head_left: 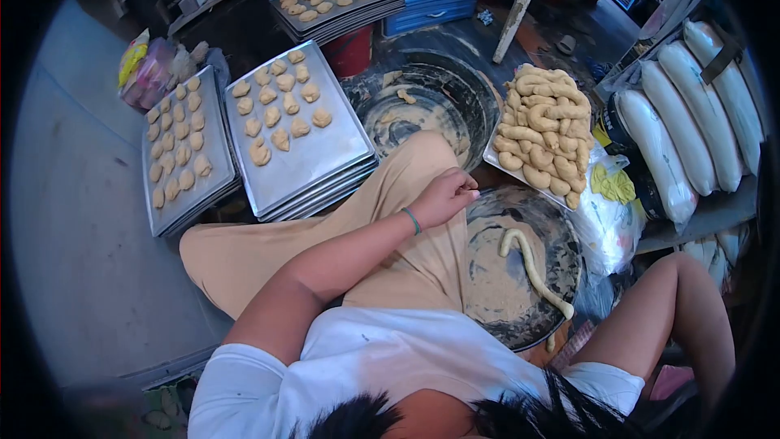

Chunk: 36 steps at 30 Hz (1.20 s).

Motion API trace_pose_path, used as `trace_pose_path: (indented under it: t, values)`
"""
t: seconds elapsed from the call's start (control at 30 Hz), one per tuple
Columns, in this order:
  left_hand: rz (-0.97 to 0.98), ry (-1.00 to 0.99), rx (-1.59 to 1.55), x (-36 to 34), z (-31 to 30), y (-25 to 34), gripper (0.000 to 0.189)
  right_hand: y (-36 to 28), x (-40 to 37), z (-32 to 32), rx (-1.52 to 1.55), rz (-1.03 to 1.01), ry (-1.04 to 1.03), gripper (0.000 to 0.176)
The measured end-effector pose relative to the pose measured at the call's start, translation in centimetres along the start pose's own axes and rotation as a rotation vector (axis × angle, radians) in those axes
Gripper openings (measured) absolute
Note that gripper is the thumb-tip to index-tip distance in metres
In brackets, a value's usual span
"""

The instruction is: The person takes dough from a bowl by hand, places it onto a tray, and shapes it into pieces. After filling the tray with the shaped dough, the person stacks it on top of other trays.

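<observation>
My left hand, with a green band at the wrist, is over my knee at the rim of a round dark basin. Its fingers are curled together, and whatever they may hold is hidden. In this floury basin lies a long bent rope of dough, one end reaching over the near rim. A small piece of dough shows just below that rim. My right arm stretches out to the right and bends back at the elbow; the hand is out of sight.
Twisted dough pieces are heaped on a tray at right. Stacked metal trays with dough lumps stand at left, another stack behind. A second basin sits ahead. Filled plastic bags lie on a shelf at right.
</observation>
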<state>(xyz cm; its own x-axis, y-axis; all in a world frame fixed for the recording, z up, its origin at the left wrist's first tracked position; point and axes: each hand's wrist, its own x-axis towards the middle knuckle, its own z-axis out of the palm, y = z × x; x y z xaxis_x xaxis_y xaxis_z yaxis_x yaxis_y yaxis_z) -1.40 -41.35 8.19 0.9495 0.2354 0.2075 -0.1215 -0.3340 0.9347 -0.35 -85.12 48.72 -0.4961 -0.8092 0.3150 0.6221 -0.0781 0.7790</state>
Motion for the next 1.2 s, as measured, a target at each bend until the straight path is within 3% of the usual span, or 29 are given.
trace_pose_path:
  t: [1.2]
  values:
    - [0.037, 0.035, 0.158, -0.6, -0.3, -2.4, 0.018, -1.1, -1.4, 0.0, 0.043, -0.007, 0.112, 0.016]
